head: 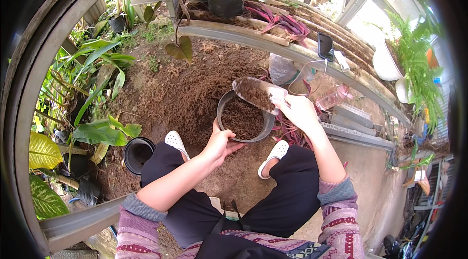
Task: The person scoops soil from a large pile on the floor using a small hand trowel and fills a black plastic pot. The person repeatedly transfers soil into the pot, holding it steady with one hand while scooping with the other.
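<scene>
My left hand (pixel 218 143) grips the near left rim of a round dark plastic pot (pixel 268 127), with the thumb over the edge and the fingers beneath. Brown potting soil (pixel 243 116) lies inside the pot. In my right hand (pixel 298 109) is a metal trowel (pixel 256 92), soil-smeared and carrying some brown soil on its blade. The blade slants across the pot's far right rim, its tip pointing to the upper left. Just beyond the pot spreads a heap of loose soil (pixel 186 91) on the ground.
Empty black pots (pixel 138 155) stand nested by my left knee. Leafy plants (pixel 98 133) crowd the left side. A metal-edged bench (pixel 248 41) crosses ahead, bearing a phone (pixel 325 46) with a cable. Below it are a plastic bag (pixel 283 69) and a pink-lidded bottle (pixel 333 98).
</scene>
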`<control>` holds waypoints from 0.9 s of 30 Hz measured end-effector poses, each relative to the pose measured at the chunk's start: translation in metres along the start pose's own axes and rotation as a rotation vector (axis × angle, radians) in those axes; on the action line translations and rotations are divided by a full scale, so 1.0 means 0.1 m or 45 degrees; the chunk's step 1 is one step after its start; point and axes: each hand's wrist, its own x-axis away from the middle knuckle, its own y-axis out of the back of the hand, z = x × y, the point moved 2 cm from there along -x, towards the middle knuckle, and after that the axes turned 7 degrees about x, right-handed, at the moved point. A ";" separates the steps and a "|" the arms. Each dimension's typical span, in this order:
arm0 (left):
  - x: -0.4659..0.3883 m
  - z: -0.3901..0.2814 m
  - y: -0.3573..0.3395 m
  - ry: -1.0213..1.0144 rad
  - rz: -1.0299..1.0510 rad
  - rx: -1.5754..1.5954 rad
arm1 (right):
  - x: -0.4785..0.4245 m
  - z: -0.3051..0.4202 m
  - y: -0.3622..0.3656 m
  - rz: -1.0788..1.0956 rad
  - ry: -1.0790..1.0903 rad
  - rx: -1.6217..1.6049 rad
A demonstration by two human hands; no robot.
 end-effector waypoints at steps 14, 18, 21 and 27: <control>0.02 -0.04 0.01 -0.014 0.008 -0.032 | -0.03 -0.01 0.03 -0.063 -0.029 -0.157; 0.02 -0.05 0.01 -0.029 0.002 -0.038 | -0.04 0.01 0.03 -0.136 0.012 0.008; 0.02 -0.05 0.00 -0.025 0.013 -0.038 | -0.04 0.02 0.00 -0.161 0.003 0.014; 0.01 -0.03 0.01 -0.016 0.008 -0.026 | -0.02 0.05 0.03 -0.365 0.079 0.027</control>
